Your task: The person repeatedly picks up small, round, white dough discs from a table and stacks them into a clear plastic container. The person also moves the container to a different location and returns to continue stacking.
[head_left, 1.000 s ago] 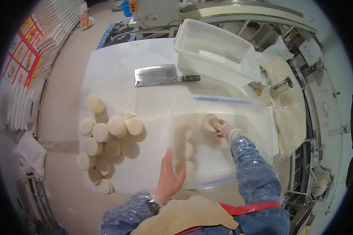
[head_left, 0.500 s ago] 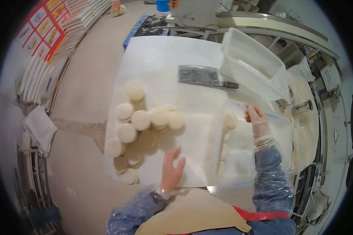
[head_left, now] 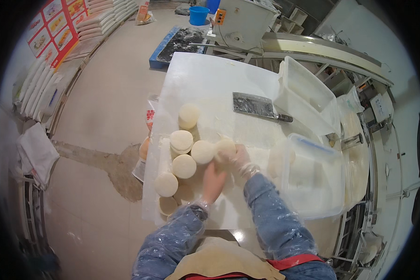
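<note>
Pale, round dough discs (head_left: 184,166) lie on the left half of the white work board, some in low stacks. At the right end of the group my gloved right hand (head_left: 241,160) has its fingers closed round the edge of a dough disc (head_left: 225,146). Just below that disc is my left hand (head_left: 213,183), pointing away from me beside a neighbouring disc (head_left: 202,152). Its fingertips are blurred and partly hidden, so their grip is unclear. To the right of my hands stands a clear plastic box (head_left: 312,213); its left side is smeared by motion.
A cleaver (head_left: 254,104) lies flat toward the back of the white board (head_left: 205,70). Behind the clear box, a white plastic tub (head_left: 308,88) rests tilted at the right edge. Stacked sacks (head_left: 95,23) line the far left wall; a blue bucket (head_left: 199,16) stands far off.
My right hand has moved left from above the clear box to the dough discs. My left hand has shifted forward, toward the same disc. The whole view has shifted slightly.
</note>
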The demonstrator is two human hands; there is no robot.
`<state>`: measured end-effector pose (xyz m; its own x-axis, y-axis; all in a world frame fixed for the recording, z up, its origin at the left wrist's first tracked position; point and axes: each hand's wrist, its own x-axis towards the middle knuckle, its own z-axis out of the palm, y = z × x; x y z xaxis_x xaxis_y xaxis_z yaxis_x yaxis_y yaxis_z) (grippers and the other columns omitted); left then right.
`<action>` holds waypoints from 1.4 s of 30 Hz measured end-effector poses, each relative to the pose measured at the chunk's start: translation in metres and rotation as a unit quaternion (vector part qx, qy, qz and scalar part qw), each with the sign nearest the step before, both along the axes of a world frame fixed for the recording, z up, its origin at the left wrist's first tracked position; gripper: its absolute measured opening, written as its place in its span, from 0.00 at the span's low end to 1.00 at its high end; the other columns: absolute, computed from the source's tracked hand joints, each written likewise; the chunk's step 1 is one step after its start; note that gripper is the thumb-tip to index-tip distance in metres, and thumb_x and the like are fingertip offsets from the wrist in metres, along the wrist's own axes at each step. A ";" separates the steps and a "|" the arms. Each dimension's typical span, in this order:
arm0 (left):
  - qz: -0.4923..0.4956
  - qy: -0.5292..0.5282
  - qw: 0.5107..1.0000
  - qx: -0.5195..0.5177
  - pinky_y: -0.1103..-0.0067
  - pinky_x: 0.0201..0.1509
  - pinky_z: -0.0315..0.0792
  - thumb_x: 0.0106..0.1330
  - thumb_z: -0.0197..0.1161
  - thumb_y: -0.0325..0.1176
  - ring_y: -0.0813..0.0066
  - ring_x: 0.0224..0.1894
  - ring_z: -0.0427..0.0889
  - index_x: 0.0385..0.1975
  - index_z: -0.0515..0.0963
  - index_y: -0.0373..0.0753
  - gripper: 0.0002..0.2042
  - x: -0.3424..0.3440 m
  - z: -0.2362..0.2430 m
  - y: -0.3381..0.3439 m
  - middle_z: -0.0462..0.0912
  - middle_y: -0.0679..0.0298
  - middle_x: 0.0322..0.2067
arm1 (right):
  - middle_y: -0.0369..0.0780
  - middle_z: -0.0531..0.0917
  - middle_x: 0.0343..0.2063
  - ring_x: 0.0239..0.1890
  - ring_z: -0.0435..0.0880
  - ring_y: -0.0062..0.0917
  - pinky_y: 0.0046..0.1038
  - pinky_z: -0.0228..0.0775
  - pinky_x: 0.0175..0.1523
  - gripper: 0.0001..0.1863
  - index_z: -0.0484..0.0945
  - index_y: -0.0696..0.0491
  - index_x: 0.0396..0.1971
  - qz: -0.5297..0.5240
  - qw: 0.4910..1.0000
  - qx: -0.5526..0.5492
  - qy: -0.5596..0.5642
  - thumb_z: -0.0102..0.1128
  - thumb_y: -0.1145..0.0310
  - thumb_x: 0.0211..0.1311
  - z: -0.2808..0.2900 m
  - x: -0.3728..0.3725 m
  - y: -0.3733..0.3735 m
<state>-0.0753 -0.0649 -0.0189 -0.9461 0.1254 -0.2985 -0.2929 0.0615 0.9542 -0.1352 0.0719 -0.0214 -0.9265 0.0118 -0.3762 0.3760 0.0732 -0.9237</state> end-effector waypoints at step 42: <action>-0.122 -0.040 0.991 0.048 0.81 0.40 0.73 0.62 0.52 0.26 0.75 0.39 0.78 0.44 0.75 0.36 0.11 0.120 0.043 -0.049 0.79 0.61 0.35 | 0.46 0.65 0.49 0.50 0.69 0.35 0.32 0.63 0.54 0.38 0.64 0.52 0.54 -0.306 0.768 0.460 0.323 0.70 0.67 0.38 -0.041 0.058 0.033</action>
